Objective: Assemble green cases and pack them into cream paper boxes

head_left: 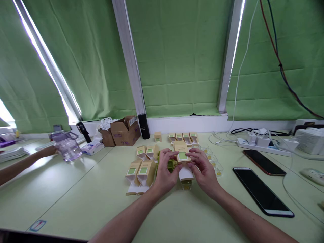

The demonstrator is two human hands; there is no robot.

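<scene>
Both my hands grip one small tan carton with a green label (182, 151) above the pale green table (76, 195). My left hand (165, 170) pinches its left end and my right hand (205, 168) pinches its right end. A white flap hangs below the carton, over a small jar of yellow-green stuff (186, 183). A green thing (172, 165) lies under my left fingers. Several open tan cartons (143, 170) stand just left of my hands. A row of shut cartons (183, 137) stands behind them.
Small clear jars (215, 165) lie right of my hands. Two dark phones (262, 190) (264, 162) lie at the right, near a power strip with chargers (263, 141). Brown boxes (125, 131), a black cylinder (143, 126) and a clear jug (66, 145) stand at the back left. Another person's arm (22, 163) reaches toward the jug.
</scene>
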